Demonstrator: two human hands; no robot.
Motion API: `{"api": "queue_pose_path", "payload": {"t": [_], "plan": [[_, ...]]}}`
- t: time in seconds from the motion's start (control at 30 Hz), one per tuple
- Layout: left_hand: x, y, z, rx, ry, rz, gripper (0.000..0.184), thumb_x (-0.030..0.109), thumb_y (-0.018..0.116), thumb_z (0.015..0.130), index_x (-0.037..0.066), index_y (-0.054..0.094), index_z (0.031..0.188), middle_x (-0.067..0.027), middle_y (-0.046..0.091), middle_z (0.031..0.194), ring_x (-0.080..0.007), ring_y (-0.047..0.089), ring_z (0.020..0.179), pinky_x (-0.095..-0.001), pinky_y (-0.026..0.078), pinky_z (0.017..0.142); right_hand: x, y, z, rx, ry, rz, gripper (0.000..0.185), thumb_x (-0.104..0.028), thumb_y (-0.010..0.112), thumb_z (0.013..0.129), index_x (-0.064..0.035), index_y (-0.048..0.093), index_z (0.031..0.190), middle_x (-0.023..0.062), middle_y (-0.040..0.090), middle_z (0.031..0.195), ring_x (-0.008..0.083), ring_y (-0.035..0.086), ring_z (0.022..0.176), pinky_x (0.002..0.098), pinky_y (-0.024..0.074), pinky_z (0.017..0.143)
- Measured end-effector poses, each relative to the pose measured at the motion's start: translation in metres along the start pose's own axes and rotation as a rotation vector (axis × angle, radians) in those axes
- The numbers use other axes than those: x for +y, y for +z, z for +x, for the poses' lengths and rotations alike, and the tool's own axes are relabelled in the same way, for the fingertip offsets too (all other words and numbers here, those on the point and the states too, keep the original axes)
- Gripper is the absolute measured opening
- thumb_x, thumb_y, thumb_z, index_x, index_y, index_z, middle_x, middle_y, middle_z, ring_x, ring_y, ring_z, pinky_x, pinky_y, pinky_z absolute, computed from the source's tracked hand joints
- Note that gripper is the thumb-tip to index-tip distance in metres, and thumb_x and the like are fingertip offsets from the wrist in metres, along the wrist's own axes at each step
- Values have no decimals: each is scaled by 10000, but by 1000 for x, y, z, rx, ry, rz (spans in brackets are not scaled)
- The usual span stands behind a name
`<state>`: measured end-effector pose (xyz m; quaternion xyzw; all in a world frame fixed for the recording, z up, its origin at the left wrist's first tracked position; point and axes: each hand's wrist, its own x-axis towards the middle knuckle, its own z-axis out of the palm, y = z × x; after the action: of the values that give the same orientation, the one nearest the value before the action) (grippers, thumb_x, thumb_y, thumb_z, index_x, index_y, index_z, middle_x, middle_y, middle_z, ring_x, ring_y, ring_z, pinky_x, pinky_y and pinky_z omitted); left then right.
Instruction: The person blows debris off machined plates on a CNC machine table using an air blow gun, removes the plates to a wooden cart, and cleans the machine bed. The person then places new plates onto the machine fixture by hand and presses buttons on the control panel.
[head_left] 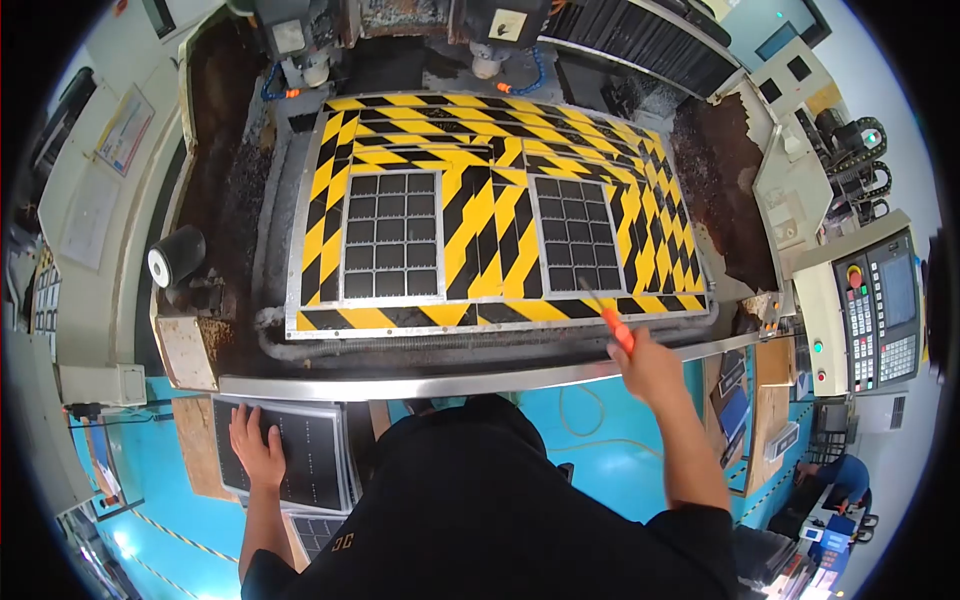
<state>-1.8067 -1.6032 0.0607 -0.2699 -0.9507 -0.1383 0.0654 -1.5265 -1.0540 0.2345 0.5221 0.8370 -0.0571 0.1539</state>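
My right hand (650, 368) is closed round an orange-handled tool (617, 329). Its thin shaft points up and left, with the tip over the lower part of the right dark grid panel (578, 235). A second dark grid panel (391, 236) lies to the left on the same machine bed, which is covered in yellow and black striped tape (485, 230). At the lower left, my left hand (256, 446) rests with fingers spread on a stack of dark sheets (310, 450). Whether the tool's tip touches the panel, I cannot tell.
Two machine heads (487, 60) hang over the bed's back edge. A metal rail (430, 386) runs along its front. The control panel (868, 310) stands at the right, a dark cylinder (180, 255) at the left. Another person (850, 475) is at the far lower right.
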Motion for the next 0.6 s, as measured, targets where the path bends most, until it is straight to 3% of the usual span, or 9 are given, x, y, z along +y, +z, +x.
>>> {"api": "queue_pose_path", "payload": {"t": [0.07,0.17,0.27,0.3,0.4,0.5,0.6], "plan": [[1,0,0,14,-5,-8,456,206,581,859,29,520,1274,-205,427,1403,-401,344,1340,-517,231,1106,16,14,31,96,64,206,471,-456,588,894,-32,490,1075,261,660,926,437,636,923,527,480,777],[3,-2,6,24,-14,-27,406,178,603,840,23,547,1211,-209,478,1343,-405,402,1282,-509,286,1070,-9,26,36,23,-147,82,464,-449,555,913,-13,482,1057,258,662,911,443,641,893,522,485,753],[7,2,9,53,-44,-48,366,164,600,852,21,552,1185,-214,507,1302,-414,443,1233,-502,328,1043,11,28,93,89,13,281,459,-445,533,923,-6,481,1048,261,660,903,446,640,880,529,484,746],[11,4,8,76,-54,-59,354,160,597,858,21,553,1180,-214,514,1291,-417,455,1219,-499,340,1035,11,35,100,101,-70,272,456,-441,517,931,-1,483,1047,263,659,894,445,640,870,543,479,749],[37,7,2,102,-78,-18,331,146,587,873,15,556,1175,-214,525,1274,-413,473,1197,-489,363,1020,-11,27,106,55,-189,223,450,-438,509,934,-5,491,1057,270,656,905,452,636,881,544,480,761],[69,0,-1,68,-88,-77,315,137,588,875,13,563,1163,-208,539,1257,-398,475,1202,-482,366,1021,22,27,133,52,-122,266,464,-452,508,929,-17,495,1088,265,659,916,461,632,884,538,487,772],[84,7,-11,21,-124,-96,301,119,587,873,7,570,1152,-203,560,1230,-389,490,1190,-471,373,1019,32,17,91,-126,-160,149,436,-448,519,925,-57,493,1116,242,664,964,444,633,938,523,485,810]]}}
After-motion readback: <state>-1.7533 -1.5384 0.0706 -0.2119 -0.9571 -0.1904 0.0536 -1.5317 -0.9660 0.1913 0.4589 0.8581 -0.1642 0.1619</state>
